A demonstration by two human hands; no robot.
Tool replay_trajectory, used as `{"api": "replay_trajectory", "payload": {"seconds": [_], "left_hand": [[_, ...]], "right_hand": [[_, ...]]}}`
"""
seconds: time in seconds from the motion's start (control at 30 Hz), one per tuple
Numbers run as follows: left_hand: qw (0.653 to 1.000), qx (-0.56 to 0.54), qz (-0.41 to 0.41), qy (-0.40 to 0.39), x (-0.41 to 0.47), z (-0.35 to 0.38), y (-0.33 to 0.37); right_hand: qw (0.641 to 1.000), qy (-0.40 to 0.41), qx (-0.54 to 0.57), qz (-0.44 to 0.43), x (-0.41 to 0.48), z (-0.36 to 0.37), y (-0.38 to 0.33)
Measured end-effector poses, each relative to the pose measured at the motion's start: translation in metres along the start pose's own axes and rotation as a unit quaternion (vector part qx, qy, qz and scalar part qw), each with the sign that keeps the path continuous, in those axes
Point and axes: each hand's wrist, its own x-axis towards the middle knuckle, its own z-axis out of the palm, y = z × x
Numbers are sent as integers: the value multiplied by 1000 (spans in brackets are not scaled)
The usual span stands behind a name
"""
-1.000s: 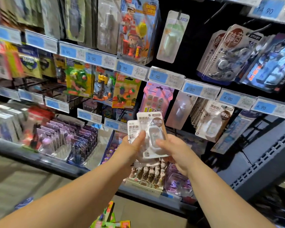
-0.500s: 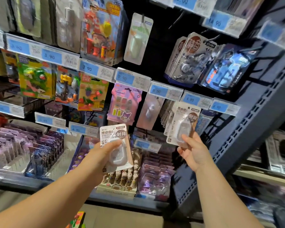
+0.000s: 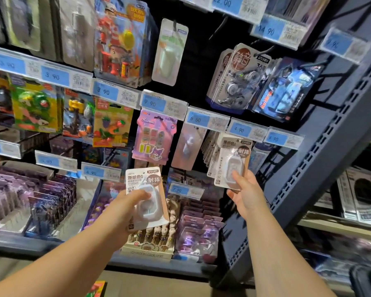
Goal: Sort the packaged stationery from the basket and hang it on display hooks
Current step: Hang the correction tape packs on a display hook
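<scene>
My left hand [image 3: 124, 207] grips a white-and-brown correction tape blister pack [image 3: 147, 196], thumb across its clear bubble, held low in front of the bottom shelf. My right hand [image 3: 243, 192] pinches a second identical pack [image 3: 231, 163] by its lower edge and holds it upright against a row of the same packs, under the 4.90 price tag [image 3: 241, 130]. The hook behind that pack is hidden. The basket is out of view.
Hooks above carry toy eraser packs [image 3: 114, 123], a purple pack [image 3: 153, 138] and silver tape packs [image 3: 237, 78]. Boxes of small items [image 3: 150, 236] fill the bottom shelf. A dark slotted upright [image 3: 321, 146] stands right of my right hand.
The two packs, held together a second ago, have been split. My right hand carried one up and right to the hanging row; my left hand kept the other low.
</scene>
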Motion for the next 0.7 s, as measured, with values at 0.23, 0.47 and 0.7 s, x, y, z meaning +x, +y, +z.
{"api": "replay_trajectory", "payload": {"seconds": [0.23,0.47,0.7], "left_hand": [[1000,26,7,-3,-5,1,6],[1000,26,-4,9,-1,-5,2],[1000,17,3,2,5,-4,1]], "right_hand": [[999,9,47,-11,5,7,3],[997,27,67,7,10,9,11],[984,174,-30,-6,20,17,11]]}}
